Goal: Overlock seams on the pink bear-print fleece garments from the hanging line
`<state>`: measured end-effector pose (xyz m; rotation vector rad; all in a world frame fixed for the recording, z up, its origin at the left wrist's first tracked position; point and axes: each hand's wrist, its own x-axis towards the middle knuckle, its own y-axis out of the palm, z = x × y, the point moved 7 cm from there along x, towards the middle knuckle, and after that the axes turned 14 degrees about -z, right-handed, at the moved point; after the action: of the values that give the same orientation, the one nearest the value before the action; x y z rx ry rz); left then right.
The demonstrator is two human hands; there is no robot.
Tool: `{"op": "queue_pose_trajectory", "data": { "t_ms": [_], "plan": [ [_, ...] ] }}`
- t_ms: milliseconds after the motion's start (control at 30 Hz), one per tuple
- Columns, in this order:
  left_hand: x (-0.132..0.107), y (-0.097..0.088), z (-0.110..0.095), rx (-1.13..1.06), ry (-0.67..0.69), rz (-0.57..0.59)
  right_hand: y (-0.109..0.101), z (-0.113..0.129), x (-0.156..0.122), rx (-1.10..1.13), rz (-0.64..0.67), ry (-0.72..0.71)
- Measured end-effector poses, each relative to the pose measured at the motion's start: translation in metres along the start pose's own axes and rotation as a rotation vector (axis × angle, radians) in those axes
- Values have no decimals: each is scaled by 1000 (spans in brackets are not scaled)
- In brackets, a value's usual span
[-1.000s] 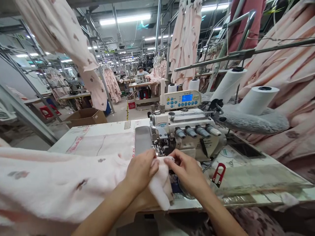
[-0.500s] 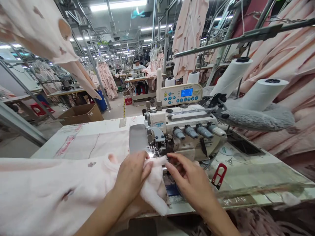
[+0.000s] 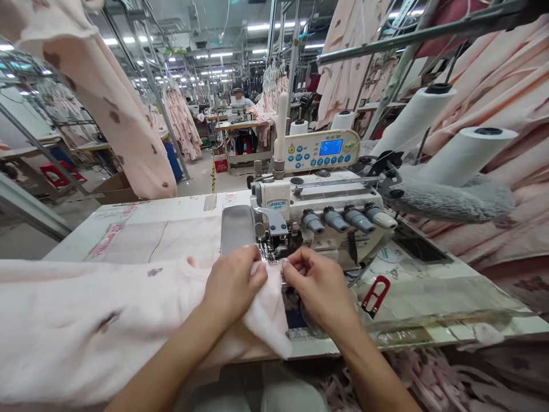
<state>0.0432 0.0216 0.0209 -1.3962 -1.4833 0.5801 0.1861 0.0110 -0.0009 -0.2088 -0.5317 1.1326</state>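
Note:
Pale pink fleece fabric (image 3: 141, 309) with small dark motifs spreads over the left of the machine table, and its edge reaches the needle area of a white overlock sewing machine (image 3: 319, 197). My left hand (image 3: 235, 280) grips that edge between thumb and fingers, just in front of the presser foot. At the fabric's right corner, my right hand (image 3: 315, 283) pinches the edge with thumb and forefinger; its other fingers are curled. A loose white flap hangs below my left hand toward the table's front edge. The needle itself is too small to make out.
Red thread snips (image 3: 376, 296) lie right of my right hand. White thread cones (image 3: 467, 154) stand behind the machine on the right. Pink garments (image 3: 115, 114) hang at the upper left and along the right side. A person sits at another machine far back.
My right hand has closed from spread fingers into a pinch on the fabric edge. The folded edge now lies flatter by the presser foot. The view has shifted slightly.

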Motion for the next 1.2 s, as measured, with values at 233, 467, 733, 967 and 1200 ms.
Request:
{"op": "queue_pose_trajectory", "data": {
  "t_ms": [233,467,733,967,1200],
  "plan": [
    [2,5,-3,120,42,-46,-4,8,-2,-103,-172,-196],
    [1,9,-8,301,52,-1,-2,11,-5,-184,-226,-298],
    [3,8,-10,341,85,-65,-15,8,-27,-144,-343,-416],
    [-21,-19,-20,50,310,-341,30,-23,-59,322,216,74],
    [-46,-4,-36,227,492,-313,44,-41,-65,886,242,489]
  ]
}}
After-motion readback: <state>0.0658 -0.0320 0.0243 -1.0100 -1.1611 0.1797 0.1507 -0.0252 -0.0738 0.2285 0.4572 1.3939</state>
